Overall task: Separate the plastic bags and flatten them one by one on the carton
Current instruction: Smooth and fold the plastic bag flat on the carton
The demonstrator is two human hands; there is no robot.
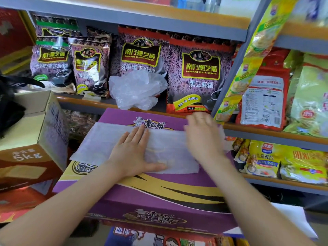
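Fingers of both hands lie flat, pressing a plastic bag on the purple carton; crumpled bags wait on the shop shelf.

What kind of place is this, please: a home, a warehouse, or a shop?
Most likely a small grocery shop. Tiered shelves carry rows of identical black sesame packets and yellow cereal bags, facing outward as if for sale. Goods cartons, such as the purple carton, stand in front.

Purple sesame packets stand in a row on the shelf. Yellow and green food packs sit on the shelves to the right (one red pack too). A brown box marked 5kg stands at the left.
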